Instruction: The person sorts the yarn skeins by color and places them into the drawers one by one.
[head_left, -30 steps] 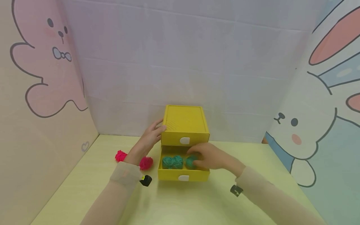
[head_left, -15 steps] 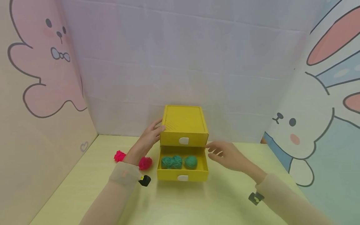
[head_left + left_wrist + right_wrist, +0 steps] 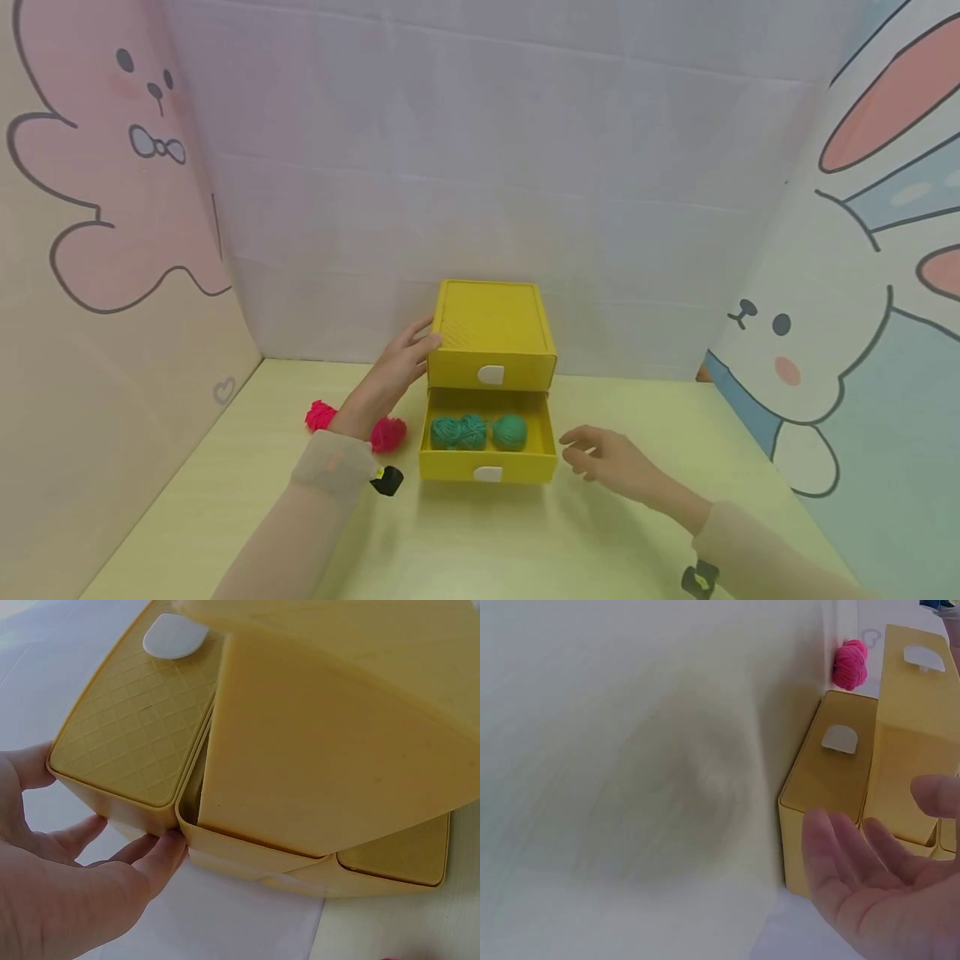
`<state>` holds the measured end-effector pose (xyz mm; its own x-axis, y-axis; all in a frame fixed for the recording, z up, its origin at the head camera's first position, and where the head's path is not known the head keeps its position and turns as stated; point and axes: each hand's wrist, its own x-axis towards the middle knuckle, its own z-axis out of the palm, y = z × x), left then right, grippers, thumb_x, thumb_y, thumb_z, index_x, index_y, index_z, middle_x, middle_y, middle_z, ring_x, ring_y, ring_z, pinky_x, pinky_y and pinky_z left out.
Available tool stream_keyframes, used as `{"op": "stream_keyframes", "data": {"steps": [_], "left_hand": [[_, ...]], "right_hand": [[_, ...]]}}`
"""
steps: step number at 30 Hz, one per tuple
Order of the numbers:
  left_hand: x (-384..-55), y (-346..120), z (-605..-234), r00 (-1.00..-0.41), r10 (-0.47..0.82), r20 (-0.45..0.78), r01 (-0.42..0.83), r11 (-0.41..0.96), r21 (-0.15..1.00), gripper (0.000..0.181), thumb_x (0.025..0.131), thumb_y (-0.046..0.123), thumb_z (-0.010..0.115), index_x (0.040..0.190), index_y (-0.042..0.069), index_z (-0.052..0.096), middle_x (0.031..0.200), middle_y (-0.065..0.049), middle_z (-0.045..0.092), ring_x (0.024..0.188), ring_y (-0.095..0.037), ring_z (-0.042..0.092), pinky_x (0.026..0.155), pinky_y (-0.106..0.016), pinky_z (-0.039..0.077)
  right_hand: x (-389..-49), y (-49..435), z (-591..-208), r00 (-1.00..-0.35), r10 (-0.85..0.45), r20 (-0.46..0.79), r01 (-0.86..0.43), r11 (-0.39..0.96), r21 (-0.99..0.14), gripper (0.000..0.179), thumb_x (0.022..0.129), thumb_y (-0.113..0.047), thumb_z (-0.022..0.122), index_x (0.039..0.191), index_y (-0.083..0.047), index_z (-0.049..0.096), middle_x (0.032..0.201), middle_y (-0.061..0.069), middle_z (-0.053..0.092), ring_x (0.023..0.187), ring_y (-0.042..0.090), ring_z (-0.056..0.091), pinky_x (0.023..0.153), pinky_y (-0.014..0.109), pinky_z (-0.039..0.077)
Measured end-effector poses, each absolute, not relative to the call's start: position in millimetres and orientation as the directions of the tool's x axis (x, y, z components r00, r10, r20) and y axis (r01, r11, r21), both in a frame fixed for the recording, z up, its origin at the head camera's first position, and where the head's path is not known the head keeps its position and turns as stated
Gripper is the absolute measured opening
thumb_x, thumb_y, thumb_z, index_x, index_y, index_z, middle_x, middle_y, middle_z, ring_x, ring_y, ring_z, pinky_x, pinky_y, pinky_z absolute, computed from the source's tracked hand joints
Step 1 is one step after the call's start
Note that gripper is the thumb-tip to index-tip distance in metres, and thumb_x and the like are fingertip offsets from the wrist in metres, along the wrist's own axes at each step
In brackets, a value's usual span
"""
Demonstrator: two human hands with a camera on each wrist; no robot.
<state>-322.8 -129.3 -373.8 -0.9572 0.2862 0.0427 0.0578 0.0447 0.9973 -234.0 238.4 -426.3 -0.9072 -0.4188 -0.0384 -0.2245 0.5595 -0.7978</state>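
Observation:
A yellow drawer cabinet (image 3: 495,317) stands near the back wall with one lower drawer (image 3: 540,429) pulled out. In that drawer lie a teal bundle of yarn (image 3: 459,432), narrowed at its middle, and a round teal yarn ball (image 3: 510,433). My left hand (image 3: 390,375) rests against the cabinet's upper left side; in the left wrist view its fingertips (image 3: 166,847) touch the side wall. To the right of the drawer, my right hand (image 3: 611,458) hovers with loosely bent fingers and nothing in them. The right wrist view shows that hand (image 3: 885,892) in front of the drawer fronts.
Bright pink yarn (image 3: 388,435) lies on the pale table (image 3: 480,542) left of the cabinet, with more pink yarn (image 3: 321,416) on the other side of my left wrist. A white cloth wall (image 3: 487,167) rises behind, and printed side walls flank the table.
My right hand has left the teal ball in the drawer and moved right, then down toward me. The left hand has stayed on the cabinet, and the yarn lies as before.

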Motion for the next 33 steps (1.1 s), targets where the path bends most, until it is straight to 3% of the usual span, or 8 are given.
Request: {"op": "stream_keyframes", "data": {"steps": [5, 10, 14, 21, 29, 33], "left_hand": [[-323.0, -129.2, -373.7, -0.957, 0.287, 0.044, 0.059, 0.044, 0.997, 0.065, 0.113, 0.039, 0.05, 0.17, 0.024, 0.023, 0.167, -0.012, 0.035, 0.156, -0.032, 0.034, 0.132, -0.055, 0.022], [-321.5, -128.4, -372.7, -0.962, 0.272, 0.039, 0.053, 0.045, 0.998, 0.065, 0.113, 0.04, 0.051, 0.17, 0.025, 0.025, 0.167, -0.01, 0.037, 0.156, -0.032, 0.035, 0.131, -0.054, 0.024], [-320.8, -127.2, -371.7, -0.964, 0.263, 0.032, 0.046, 0.046, 0.998, 0.064, 0.112, 0.041, 0.053, 0.169, 0.026, 0.027, 0.166, -0.007, 0.038, 0.155, -0.031, 0.036, 0.13, -0.054, 0.026], [-320.3, -128.2, -372.0, -0.965, 0.26, 0.031, 0.043, 0.042, 0.998, 0.063, 0.113, 0.04, 0.052, 0.169, 0.026, 0.027, 0.166, -0.007, 0.038, 0.156, -0.03, 0.035, 0.131, -0.054, 0.026], [-319.9, -126.0, -372.2, -0.965, 0.26, 0.03, 0.043, 0.044, 0.998, 0.064, 0.112, 0.041, 0.053, 0.169, 0.026, 0.027, 0.166, -0.005, 0.037, 0.155, -0.029, 0.036, 0.131, -0.054, 0.026], [-319.6, -125.0, -371.9, -0.964, 0.263, 0.034, 0.046, 0.042, 0.998, 0.064, 0.112, 0.041, 0.053, 0.169, 0.026, 0.027, 0.167, -0.005, 0.036, 0.155, -0.03, 0.035, 0.13, -0.054, 0.026]], "right_hand": [[-227.9, 232.8, -436.4, -0.856, -0.47, -0.217, -0.022, 0.451, -0.892, 0.043, 0.11, -0.026, 0.055, 0.134, 0.009, 0.06, 0.123, 0.022, 0.071, 0.099, 0.034, 0.073, 0.085, 0.046, 0.066], [-219.4, 224.6, -444.0, -0.789, -0.507, -0.348, 0.149, 0.391, -0.908, 0.042, 0.107, -0.024, 0.054, 0.13, 0.009, 0.063, 0.119, 0.018, 0.072, 0.1, 0.031, 0.073, 0.089, 0.047, 0.065], [-214.1, 218.7, -448.9, -0.727, -0.572, -0.38, 0.237, 0.31, -0.921, 0.044, 0.109, -0.025, 0.054, 0.134, 0.011, 0.062, 0.119, 0.019, 0.073, 0.098, 0.03, 0.074, 0.089, 0.047, 0.065], [-210.2, 201.9, -454.6, -0.581, -0.729, -0.361, 0.345, 0.181, -0.921, 0.057, 0.114, -0.036, 0.045, 0.145, 0.011, 0.053, 0.136, 0.024, 0.067, 0.116, 0.033, 0.071, 0.102, 0.049, 0.06], [-201.4, 177.8, -455.0, -0.601, -0.724, -0.338, 0.41, 0.083, -0.908, 0.07, 0.115, -0.044, 0.039, 0.157, 0.011, 0.036, 0.152, 0.028, 0.054, 0.132, 0.042, 0.062, 0.112, 0.05, 0.053], [-198.0, 163.1, -451.6, -0.645, -0.69, -0.329, 0.463, -0.01, -0.886, 0.069, 0.114, -0.045, 0.042, 0.161, 0.005, 0.035, 0.156, 0.027, 0.05, 0.134, 0.044, 0.06, 0.115, 0.05, 0.05]]}}
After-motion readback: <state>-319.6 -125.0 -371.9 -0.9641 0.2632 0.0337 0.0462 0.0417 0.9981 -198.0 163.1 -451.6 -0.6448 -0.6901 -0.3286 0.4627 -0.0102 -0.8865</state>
